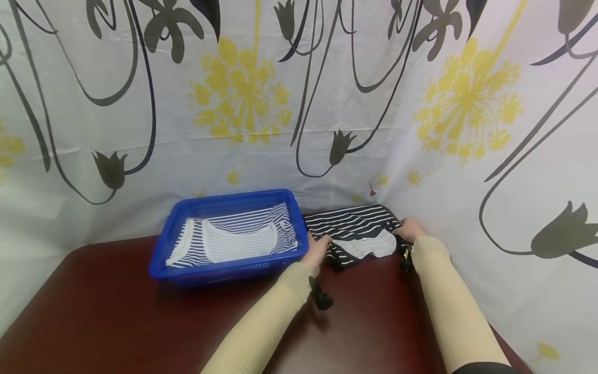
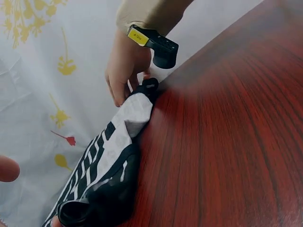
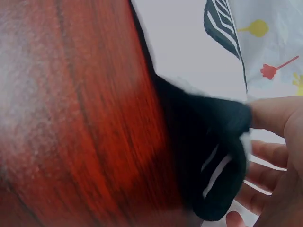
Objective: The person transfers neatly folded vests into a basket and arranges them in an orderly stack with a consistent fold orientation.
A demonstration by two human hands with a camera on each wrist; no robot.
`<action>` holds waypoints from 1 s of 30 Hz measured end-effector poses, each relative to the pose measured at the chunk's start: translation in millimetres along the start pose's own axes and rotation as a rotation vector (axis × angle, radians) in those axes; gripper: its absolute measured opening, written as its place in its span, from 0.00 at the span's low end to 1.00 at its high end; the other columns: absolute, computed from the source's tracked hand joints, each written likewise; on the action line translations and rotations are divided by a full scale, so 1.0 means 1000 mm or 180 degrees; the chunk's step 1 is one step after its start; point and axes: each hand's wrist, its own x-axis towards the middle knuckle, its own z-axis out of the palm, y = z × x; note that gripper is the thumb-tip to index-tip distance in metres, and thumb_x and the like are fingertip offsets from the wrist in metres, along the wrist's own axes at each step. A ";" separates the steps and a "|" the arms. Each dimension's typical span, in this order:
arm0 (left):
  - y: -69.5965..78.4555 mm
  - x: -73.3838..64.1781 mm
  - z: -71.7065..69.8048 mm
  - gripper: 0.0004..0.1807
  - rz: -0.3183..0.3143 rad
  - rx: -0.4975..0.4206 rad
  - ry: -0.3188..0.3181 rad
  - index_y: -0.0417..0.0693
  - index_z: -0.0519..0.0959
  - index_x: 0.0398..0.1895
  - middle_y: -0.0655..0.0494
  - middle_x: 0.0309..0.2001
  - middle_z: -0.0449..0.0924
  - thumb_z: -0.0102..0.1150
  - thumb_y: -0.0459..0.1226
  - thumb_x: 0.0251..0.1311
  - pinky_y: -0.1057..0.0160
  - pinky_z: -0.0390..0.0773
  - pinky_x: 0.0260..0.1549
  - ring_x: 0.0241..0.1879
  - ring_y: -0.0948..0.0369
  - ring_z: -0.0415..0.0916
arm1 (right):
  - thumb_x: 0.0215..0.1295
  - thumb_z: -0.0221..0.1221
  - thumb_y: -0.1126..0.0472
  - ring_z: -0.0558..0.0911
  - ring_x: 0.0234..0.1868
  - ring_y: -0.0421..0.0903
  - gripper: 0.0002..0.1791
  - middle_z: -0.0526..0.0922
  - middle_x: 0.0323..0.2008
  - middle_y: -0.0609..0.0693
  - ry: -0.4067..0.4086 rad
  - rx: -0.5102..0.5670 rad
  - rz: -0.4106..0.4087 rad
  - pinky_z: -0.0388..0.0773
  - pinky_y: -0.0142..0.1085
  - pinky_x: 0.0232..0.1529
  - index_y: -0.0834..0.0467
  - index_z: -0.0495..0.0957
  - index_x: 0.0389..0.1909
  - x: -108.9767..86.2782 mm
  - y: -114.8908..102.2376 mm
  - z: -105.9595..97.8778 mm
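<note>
A black-and-white striped garment (image 1: 357, 223) with a white patch (image 1: 369, 245) lies on the table, right of the basket. At its left end, close to the basket's corner, my left hand (image 1: 317, 250) holds the edge. One fingertip (image 2: 56, 221) shows under the rolled black edge in the left wrist view, while another finger stands apart; most of that hand is out of frame. My right hand (image 1: 411, 230) grips the garment's right end. In the right wrist view its thumb (image 3: 272, 113) presses the folded black edge, the other fingers behind it.
A blue plastic basket (image 1: 201, 270) stands left of the garment, with a blue-and-white striped garment (image 1: 240, 234) spread flat inside. The dark red wooden table (image 1: 93, 301) meets a white patterned curtain (image 1: 261, 156) at the back and right.
</note>
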 end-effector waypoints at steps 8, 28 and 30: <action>0.001 -0.002 0.001 0.51 -0.0196 -0.0043 -0.0108 0.33 0.35 0.75 0.32 0.73 0.40 0.55 0.37 0.55 0.50 0.66 0.60 0.62 0.41 0.62 | 0.54 0.62 0.59 0.73 0.23 0.53 0.16 0.75 0.19 0.56 0.0082 0.0033 -0.0038 0.74 0.46 0.28 0.70 0.75 0.20 -0.009 -0.004 0.000; -0.011 0.002 0.007 0.40 0.0065 0.0616 0.0084 0.27 0.58 0.69 0.32 0.68 0.58 0.59 0.41 0.58 0.51 0.62 0.64 0.67 0.44 0.58 | 0.50 0.64 0.59 0.70 0.21 0.46 0.16 0.69 0.16 0.47 -0.0288 0.0112 0.0181 0.71 0.38 0.25 0.56 0.67 0.13 -0.011 0.003 -0.002; -0.010 0.000 0.009 0.38 0.0139 0.0826 0.0079 0.30 0.61 0.69 0.33 0.69 0.58 0.58 0.41 0.59 0.51 0.62 0.65 0.68 0.44 0.56 | 0.48 0.65 0.59 0.72 0.23 0.48 0.14 0.71 0.19 0.50 -0.0274 0.0164 0.0263 0.72 0.40 0.26 0.58 0.69 0.16 -0.012 0.008 -0.003</action>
